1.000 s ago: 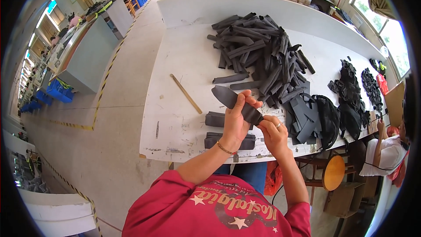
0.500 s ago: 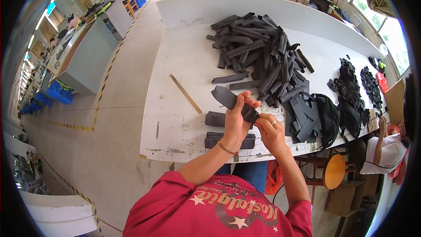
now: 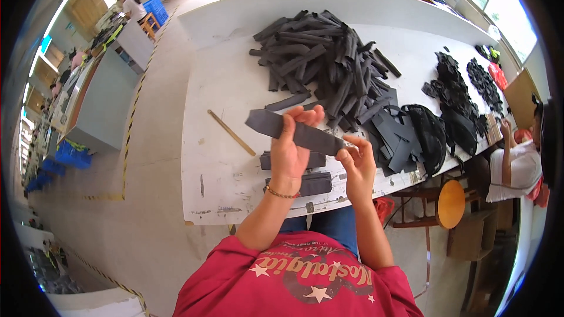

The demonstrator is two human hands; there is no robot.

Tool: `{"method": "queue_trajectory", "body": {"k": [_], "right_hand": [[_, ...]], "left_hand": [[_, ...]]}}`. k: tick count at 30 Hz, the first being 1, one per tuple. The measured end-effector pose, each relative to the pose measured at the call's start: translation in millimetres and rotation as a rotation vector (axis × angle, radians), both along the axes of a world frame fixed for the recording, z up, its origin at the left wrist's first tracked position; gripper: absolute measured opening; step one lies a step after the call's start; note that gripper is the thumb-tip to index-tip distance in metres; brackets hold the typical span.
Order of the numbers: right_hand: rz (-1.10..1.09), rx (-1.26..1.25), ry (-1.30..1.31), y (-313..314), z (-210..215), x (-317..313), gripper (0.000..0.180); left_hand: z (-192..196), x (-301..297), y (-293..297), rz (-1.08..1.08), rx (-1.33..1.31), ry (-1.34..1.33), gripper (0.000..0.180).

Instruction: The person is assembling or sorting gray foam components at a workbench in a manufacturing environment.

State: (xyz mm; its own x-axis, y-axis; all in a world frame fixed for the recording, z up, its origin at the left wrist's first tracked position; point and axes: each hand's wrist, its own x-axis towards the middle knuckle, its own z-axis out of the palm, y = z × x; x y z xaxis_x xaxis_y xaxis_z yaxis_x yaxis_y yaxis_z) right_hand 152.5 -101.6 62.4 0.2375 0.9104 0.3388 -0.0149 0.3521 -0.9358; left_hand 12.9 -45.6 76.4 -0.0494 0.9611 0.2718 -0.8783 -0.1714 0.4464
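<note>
A dark grey fabric strip [image 3: 314,138], now stretched out flat, is held in the air over the table's near part. My left hand [image 3: 292,141] grips it around the middle, thumb on top and fingers behind. At the strip's right end, my right hand [image 3: 358,161] pinches it between thumb and fingers. Below my hands lie two neat stacks of folded dark strips, the nearer stack [image 3: 315,184] close to the table edge and the farther stack [image 3: 314,160] partly hidden by my left hand. A large heap of rolled dark fabric pieces [image 3: 311,53] lies beyond.
A wooden stick [image 3: 232,133] lies left on the white table [image 3: 205,88]. To the right are flat dark panels [image 3: 390,138], a black bag [image 3: 427,138] and piles of black pieces [image 3: 452,85]. A round stool [image 3: 451,204] stands at the right, near another person [image 3: 520,167].
The strip, bunched at its right end before, is now drawn out straight. My right hand's fingers have lifted and spread somewhat. The view has shifted slightly.
</note>
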Motion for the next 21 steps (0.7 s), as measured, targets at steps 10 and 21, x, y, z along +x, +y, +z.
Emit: {"method": "queue_trajectory", "body": {"k": [10,21], "right_hand": [[0.116,-0.204,0.466,2.0,-10.2,-14.3,0.013],[0.203,-0.253,0.212,-10.3,5.1,-17.2,0.014]], "left_hand": [[-22.7,-5.4,-2.7,-0.153,-0.025,-0.046,0.025],[-15.1,-9.1,-2.9,-0.08,-0.031,-0.075,0.03]]}}
